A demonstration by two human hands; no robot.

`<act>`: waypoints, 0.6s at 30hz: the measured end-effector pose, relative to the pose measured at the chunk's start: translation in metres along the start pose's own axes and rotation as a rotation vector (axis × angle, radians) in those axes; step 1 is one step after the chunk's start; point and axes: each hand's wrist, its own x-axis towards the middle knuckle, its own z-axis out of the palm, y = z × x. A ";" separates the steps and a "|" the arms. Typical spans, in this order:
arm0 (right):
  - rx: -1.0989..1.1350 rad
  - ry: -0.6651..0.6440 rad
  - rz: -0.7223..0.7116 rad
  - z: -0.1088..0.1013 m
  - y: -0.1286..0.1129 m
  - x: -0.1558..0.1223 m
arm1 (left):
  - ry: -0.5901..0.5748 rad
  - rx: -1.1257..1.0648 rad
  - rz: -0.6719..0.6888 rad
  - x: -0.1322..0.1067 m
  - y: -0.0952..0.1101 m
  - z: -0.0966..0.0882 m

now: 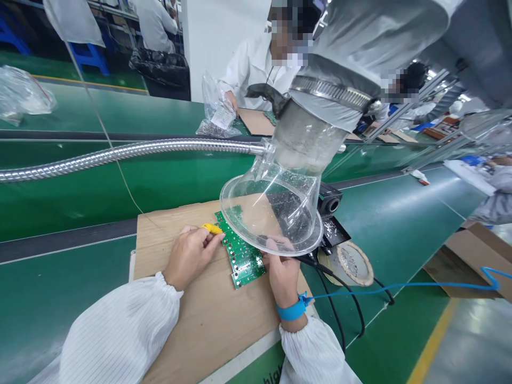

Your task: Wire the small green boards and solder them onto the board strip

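Observation:
A green circuit board panel [246,261] lies on a brown cardboard sheet [192,330], partly beneath the rim of a clear fume hood [276,213]. My left hand [192,250] is closed in a pinch at the panel's left edge, a yellow finger cot [212,228] on one finger. Thin solder wire [102,125] hangs from above and runs down toward this hand; its tip is hidden. At the panel's right edge my right hand [283,269] is closed around a soldering iron, mostly hidden by fingers and hood, with its black cord [316,263] trailing right. A blue wrist strap [293,309] circles that wrist.
Right of the hood stand a black iron holder [330,200] and a round dish [354,264] with solder bits. A metal flexible arm [132,154] crosses at the left. Across the bench a co-worker [256,69] handles a plastic bag [218,106]. A blue cord [400,288] stretches right.

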 end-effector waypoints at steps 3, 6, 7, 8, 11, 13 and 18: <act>0.001 0.006 0.000 0.000 -0.001 0.000 | 0.001 -0.012 -0.005 0.000 0.000 0.000; -0.005 -0.004 0.005 -0.001 -0.002 0.000 | -0.002 -0.005 -0.001 -0.001 -0.001 0.000; -0.011 -0.008 0.005 -0.001 -0.002 0.000 | -0.002 -0.002 0.002 -0.001 -0.001 0.001; -0.016 -0.009 0.004 -0.001 -0.002 0.000 | -0.002 0.001 0.005 -0.001 -0.002 0.001; -0.032 -0.018 -0.005 -0.001 -0.003 0.000 | 0.001 0.002 0.005 -0.001 -0.003 0.002; -0.046 -0.034 -0.012 -0.002 -0.003 0.000 | 0.001 0.001 0.001 -0.001 -0.004 0.003; -0.073 -0.028 -0.020 -0.003 -0.001 0.001 | 0.004 0.006 0.005 -0.001 -0.005 0.003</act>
